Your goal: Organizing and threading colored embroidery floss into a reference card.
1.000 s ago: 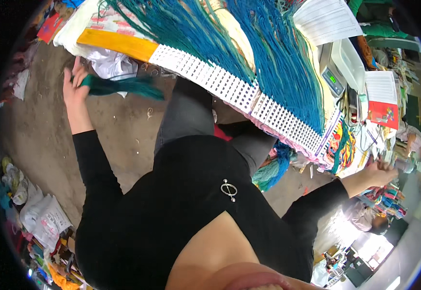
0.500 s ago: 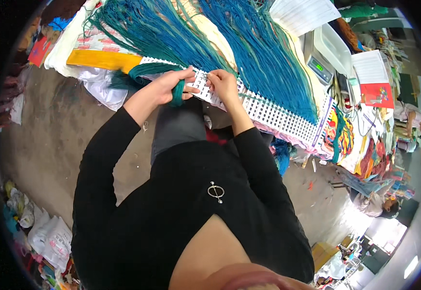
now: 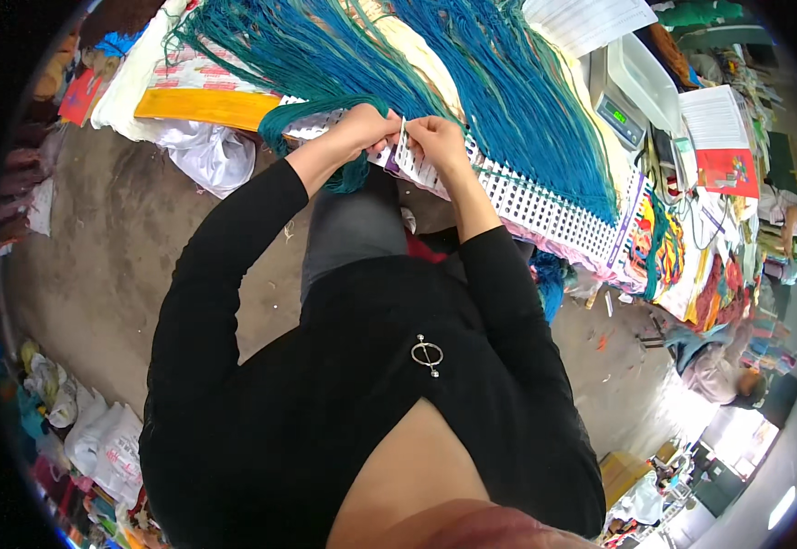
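Note:
A long white perforated strip (image 3: 554, 208) runs along the near edge of the table, its rows of holes facing up. Long blue-green yarn strands (image 3: 517, 110) fan out from it across the tabletop. My left hand (image 3: 366, 131) is closed on a looped teal yarn bundle (image 3: 353, 174), which hangs below the wrist. Opposite it, my right hand (image 3: 439, 146) pinches at the strip's raised edge, with thumb and fingertips together. Both hands meet at this edge; any single strand between the fingertips is too small to make out.
An orange-yellow bar (image 3: 204, 107) lies at the table's left edge, above a white plastic bag (image 3: 215, 156). At the right stand a digital scale (image 3: 620, 117), paper sheets (image 3: 591, 20) and a red leaflet (image 3: 726, 171). Two people (image 3: 714, 375) sit farther right. Sacks (image 3: 106, 448) lie lower left.
My left hand has turned and closed, its fingers coming up against the right hand's at the strip. The view has shifted slightly, so the scene sits a little farther right.

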`<state>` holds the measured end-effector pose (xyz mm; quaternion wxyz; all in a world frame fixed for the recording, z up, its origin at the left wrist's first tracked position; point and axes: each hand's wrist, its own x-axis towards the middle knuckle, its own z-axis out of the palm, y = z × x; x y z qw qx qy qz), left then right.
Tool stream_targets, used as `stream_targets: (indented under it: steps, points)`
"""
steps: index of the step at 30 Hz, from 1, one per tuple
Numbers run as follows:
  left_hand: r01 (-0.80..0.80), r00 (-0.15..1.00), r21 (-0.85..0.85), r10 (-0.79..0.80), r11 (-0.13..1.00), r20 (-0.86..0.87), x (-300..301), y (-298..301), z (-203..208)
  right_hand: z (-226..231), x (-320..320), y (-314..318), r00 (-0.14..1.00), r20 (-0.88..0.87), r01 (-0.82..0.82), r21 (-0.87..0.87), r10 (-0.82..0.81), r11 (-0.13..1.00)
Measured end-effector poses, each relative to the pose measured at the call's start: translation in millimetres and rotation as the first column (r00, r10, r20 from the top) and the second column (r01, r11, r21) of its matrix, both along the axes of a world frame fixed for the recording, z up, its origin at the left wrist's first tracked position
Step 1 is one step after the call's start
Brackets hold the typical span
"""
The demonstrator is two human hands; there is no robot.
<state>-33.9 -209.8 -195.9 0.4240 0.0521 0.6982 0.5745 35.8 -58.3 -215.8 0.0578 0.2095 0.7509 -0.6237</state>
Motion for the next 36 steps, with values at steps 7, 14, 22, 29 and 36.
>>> stream_targets:
  steps: [7, 14, 22, 29, 36]
  points:
    - [-0.210, 0.917, 0.456, 0.013, 0.865, 0.399, -49, -57, 59, -8, 9, 5, 0.991, -0.134, 0.030, 0.155, -0.009, 0.987]
    - [0.206, 0.960, 0.196, -0.237, 0.959, 0.150, -24, -35, 48, 13, 10, 5, 0.994, -0.095, -0.069, -0.207, 0.051, 0.976]
    - [-0.256, 0.962, 0.310, 0.210, 0.916, 0.175, -108, -88, 55, -5, 10, -1, 0.992, -0.008, -0.117, 0.322, 0.127, 0.939]
    - [-0.639, 0.769, -0.243, 0.592, 0.730, -0.243, -201, -206, 7, -2, 9, -2, 0.991, -0.048, -0.116, 0.202, 0.128, 0.973]
    - [-0.299, 0.951, 0.418, 0.232, 0.858, 0.203, 29, -98, 55, 49, 38, -77, 0.954, -0.288, -0.144, -0.195, 0.083, 0.970]
